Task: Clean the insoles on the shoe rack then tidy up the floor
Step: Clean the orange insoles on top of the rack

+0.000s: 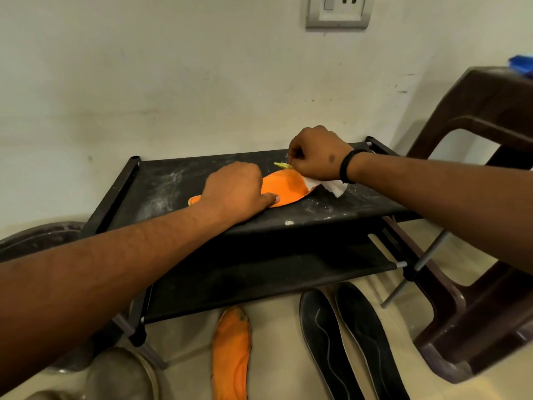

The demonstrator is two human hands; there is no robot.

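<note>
Partly hidden: orange insole [284, 187] on top shelf of black shoe rack [161, 183], middle under left hand [235, 192], toe end at three o'clock under white tissue [331, 186]. Heel tip showing at nine o'clock of left hand. Left hand laid flat, fingers straight, pressing insole down, thumb along near edge. Right hand [315, 154] curled into loose fist at one o'clock of insole, clamped on tissue, with small yellow-green thing [282, 165] poking out at fingertips; too small to identify. Black band [347, 166] on right wrist. White dust smeared across shelf cloth.

On floor at six o'clock: second orange insole [232, 353], dirty at toe, lower end cut off by frame. Just beside, at four o'clock: two black insoles [346, 342] lying side by side, heels cut off. Brown plastic chair [476, 197] at three o'clock, close against rack's right posts. Blue object [523, 63] on chair, mostly out of frame. Round metal vessels [121, 373] at seven o'clock, blurred, behind left forearm. Wall socket [338, 10] at twelve o'clock, top cropped.
</note>
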